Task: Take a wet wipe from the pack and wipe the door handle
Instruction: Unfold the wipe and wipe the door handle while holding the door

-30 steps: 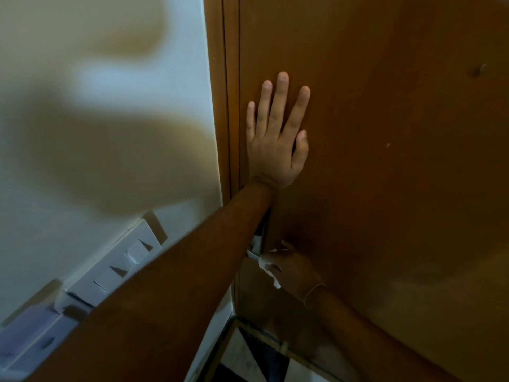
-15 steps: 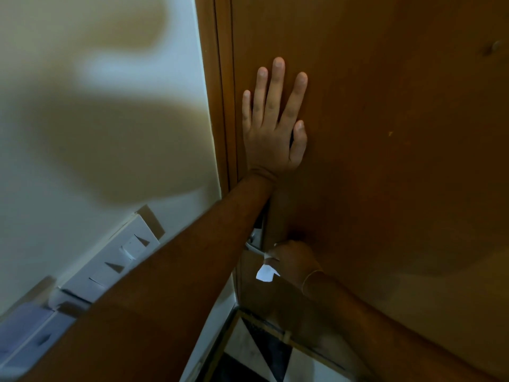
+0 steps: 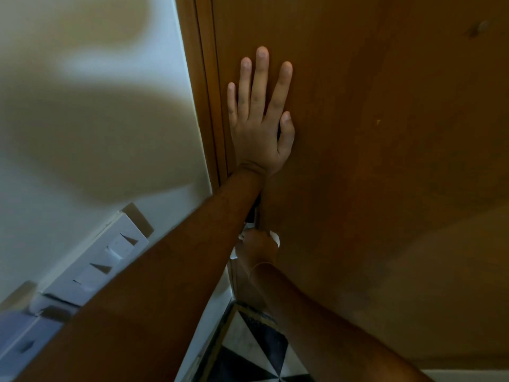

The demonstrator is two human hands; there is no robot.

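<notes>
From the head view, the right hand point(image 3: 257, 250) is closed around a crumpled white wet wipe point(image 3: 274, 238), pressed where the door handle sits, hidden beneath it. Above that grip, the left hand point(image 3: 260, 128) lies open-palmed on the brown wooden door point(image 3: 385, 161). Wiping looks underway; finishing remains.

No legible text, label, brand, number or sign anywhere in view. Switch plate point(image 3: 110, 255), on the wall left of the door point(image 3: 385, 161): blank white rockers, no markings readable. The door's own surface carries no lettering.
</notes>
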